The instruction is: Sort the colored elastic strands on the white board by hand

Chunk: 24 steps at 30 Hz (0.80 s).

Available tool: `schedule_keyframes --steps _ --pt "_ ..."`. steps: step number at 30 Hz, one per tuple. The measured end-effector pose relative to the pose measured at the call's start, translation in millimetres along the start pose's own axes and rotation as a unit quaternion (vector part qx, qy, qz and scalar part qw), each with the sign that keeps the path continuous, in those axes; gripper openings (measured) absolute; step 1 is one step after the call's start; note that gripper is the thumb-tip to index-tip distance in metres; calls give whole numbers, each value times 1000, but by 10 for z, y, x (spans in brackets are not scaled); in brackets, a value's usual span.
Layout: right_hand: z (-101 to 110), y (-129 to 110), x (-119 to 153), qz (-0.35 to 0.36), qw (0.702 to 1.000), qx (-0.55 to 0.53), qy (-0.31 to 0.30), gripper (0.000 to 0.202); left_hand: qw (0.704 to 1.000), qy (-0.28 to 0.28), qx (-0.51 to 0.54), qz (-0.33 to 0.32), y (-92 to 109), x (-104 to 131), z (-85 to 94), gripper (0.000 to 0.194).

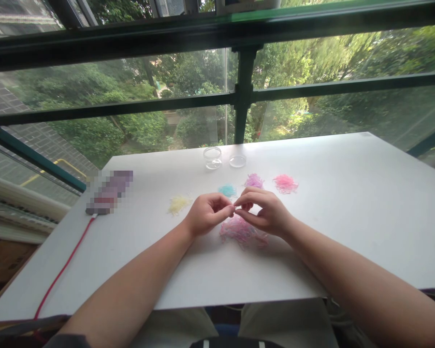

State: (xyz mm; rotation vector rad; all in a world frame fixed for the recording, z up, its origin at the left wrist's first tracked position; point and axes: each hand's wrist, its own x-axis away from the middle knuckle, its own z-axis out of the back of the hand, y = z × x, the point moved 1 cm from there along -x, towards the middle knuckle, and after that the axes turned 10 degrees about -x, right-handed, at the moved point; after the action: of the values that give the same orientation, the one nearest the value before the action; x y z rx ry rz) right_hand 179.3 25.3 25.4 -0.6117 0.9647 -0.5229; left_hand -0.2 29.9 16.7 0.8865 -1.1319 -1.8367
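My left hand (210,212) and my right hand (263,210) meet fingertip to fingertip over the table, both pinched closed. Whatever lies between the fingertips is too small to make out. Just below them spreads a mixed pile of thin pink and purple strands (241,232). Beyond the fingers lie a small blue pile (227,190) and a purple pile (254,181), each of similar short strands. A pale yellow pile (179,204) is left of my left hand, and a bright pink pile (285,183) sits past my right hand.
A clear round container (212,158) stands near the table's far edge, with a clear round lid or dish (238,161) to its right. On the left a blurred-out device (110,192) has a red cable (65,266) running to the near edge. Green-framed windows (243,96) rise behind the white table (348,203).
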Motion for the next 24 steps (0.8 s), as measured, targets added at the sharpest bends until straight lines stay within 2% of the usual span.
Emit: schedule_keyframes --steps 8,18,24 --pt "2 -23 -4 -3 1000 8 5 8 999 -9 -49 -12 -8 18 4 24" --pt "12 -26 -8 -4 1000 6 2 6 971 59 -197 -121 102 31 14 12" --pt "13 -31 -12 -8 1000 2 -5 7 963 63 -219 -146 108 38 18 8"
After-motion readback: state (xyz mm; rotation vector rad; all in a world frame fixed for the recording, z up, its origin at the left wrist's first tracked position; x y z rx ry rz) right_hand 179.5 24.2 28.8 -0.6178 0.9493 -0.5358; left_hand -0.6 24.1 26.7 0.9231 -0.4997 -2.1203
